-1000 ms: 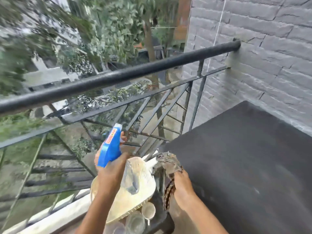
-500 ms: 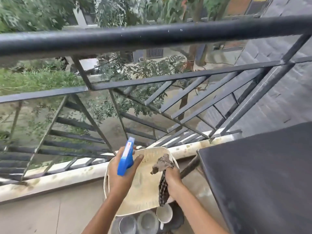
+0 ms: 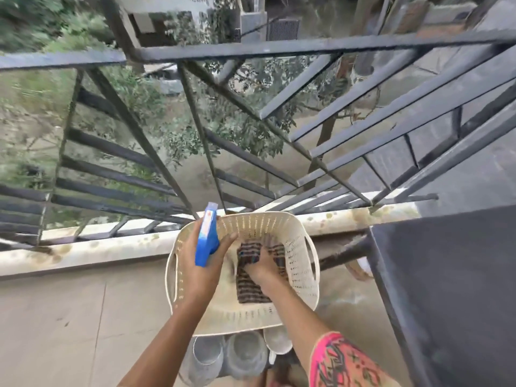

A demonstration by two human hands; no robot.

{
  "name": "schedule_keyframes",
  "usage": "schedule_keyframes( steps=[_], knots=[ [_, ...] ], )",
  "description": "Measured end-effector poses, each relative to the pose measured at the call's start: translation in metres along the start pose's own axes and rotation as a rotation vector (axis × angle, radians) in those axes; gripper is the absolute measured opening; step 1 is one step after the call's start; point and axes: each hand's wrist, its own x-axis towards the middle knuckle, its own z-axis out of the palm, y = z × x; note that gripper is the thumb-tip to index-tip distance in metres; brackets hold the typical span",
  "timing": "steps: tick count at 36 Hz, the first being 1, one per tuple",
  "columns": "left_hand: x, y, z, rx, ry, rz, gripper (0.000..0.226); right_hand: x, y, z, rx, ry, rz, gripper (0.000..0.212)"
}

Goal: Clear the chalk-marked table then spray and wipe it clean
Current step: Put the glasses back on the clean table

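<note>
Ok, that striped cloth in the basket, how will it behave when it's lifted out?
The striped cloth probably goes floppy: it lies flat and creased under the right hand. Likely light, and unlikely to slip, since it looks woven.

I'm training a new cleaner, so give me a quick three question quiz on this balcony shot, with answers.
1. True or false: the left hand holds the blue spray bottle.
2. Where is the striped cloth? A on the dark table; B in the cream basket; C over the railing.
3. Fill in: the right hand rests on the ____.

Key: 1 true; 2 B; 3 cloth.
</note>
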Motion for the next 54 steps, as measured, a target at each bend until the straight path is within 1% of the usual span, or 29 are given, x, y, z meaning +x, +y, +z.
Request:
schedule_keyframes(
  steps=[3,7,12,16,18,20,22,24,27,30,33,36,38,40,41,42,44,46,48,50,53,54],
  knots=[
    [-0.001,-0.006,0.001,-0.005,0.020,-0.003,0.031,0.029,0.023,0.009,-0.027,-0.009,-0.002,0.066],
    [-0.007,0.001,0.001,0.016,0.026,0.007,0.034,-0.023,0.001,-0.019,-0.006,0.004,-0.067,0.052],
    [-0.015,0.009,-0.002,0.039,0.007,-0.017,0.043,-0.065,-0.009,-0.053,0.017,0.059,-0.192,0.047],
    [-0.021,0.004,-0.007,0.076,-0.013,-0.066,0.064,-0.099,-0.012,-0.071,-0.014,0.156,-0.318,0.037],
    [-0.027,-0.003,-0.013,0.079,-0.026,-0.069,0.074,-0.118,-0.009,-0.080,-0.026,0.218,-0.417,0.033],
    [-0.038,-0.005,-0.019,0.091,-0.052,-0.100,0.081,-0.140,-0.004,-0.086,-0.018,0.229,-0.471,0.032],
    [-0.054,-0.004,-0.023,0.090,-0.078,-0.133,0.083,-0.160,0.006,-0.088,-0.014,0.227,-0.514,0.032],
    [-0.071,-0.005,-0.027,0.095,-0.113,-0.172,0.079,-0.176,0.019,-0.087,-0.047,0.231,-0.554,0.031],
    [-0.098,-0.010,-0.034,0.150,-0.164,-0.216,0.078,-0.196,0.045,-0.077,-0.096,0.250,-0.592,0.030],
    [-0.120,-0.012,-0.041,0.202,-0.160,-0.197,0.074,-0.210,0.068,-0.060,-0.136,0.290,-0.647,0.032],
    [-0.142,-0.022,-0.049,0.240,-0.080,-0.198,0.067,-0.209,0.091,-0.039,-0.151,0.351,-0.691,0.040],
    [-0.166,-0.042,-0.058,0.265,0.007,-0.251,0.067,-0.197,0.118,-0.019,-0.181,0.377,-0.682,0.059],
    [-0.176,-0.054,-0.062,0.285,-0.009,-0.271,0.072,-0.189,0.129,-0.008,-0.257,0.369,-0.663,0.070],
    [-0.180,-0.065,-0.063,0.310,-0.039,-0.279,0.063,-0.181,0.138,0.004,-0.354,0.331,-0.627,0.086],
    [-0.179,-0.068,-0.062,0.324,-0.058,-0.265,0.059,-0.179,0.137,0.007,-0.402,0.339,-0.619,0.093],
    [-0.178,-0.073,-0.061,0.324,-0.079,-0.270,0.058,-0.173,0.139,0.011,-0.452,0.357,-0.618,0.099],
    [-0.175,-0.087,-0.058,0.314,-0.106,-0.281,0.066,-0.163,0.139,0.017,-0.530,0.386,-0.605,0.108],
    [-0.174,-0.107,-0.051,0.285,-0.108,-0.274,0.074,-0.152,0.141,0.024,-0.592,0.425,-0.587,0.112],
    [-0.173,-0.118,-0.044,0.218,-0.072,-0.294,0.074,-0.144,0.144,0.030,-0.604,0.433,-0.578,0.114],
    [-0.172,-0.125,-0.036,0.181,-0.044,-0.302,0.077,-0.134,0.149,0.036,-0.588,0.444,-0.594,0.113],
    [-0.171,-0.139,-0.034,0.192,-0.065,-0.300,0.101,-0.125,0.152,0.041,-0.552,0.485,-0.631,0.107],
    [-0.171,-0.142,-0.035,0.210,-0.062,-0.301,0.105,-0.125,0.151,0.040,-0.533,0.492,-0.636,0.105]
  ],
)
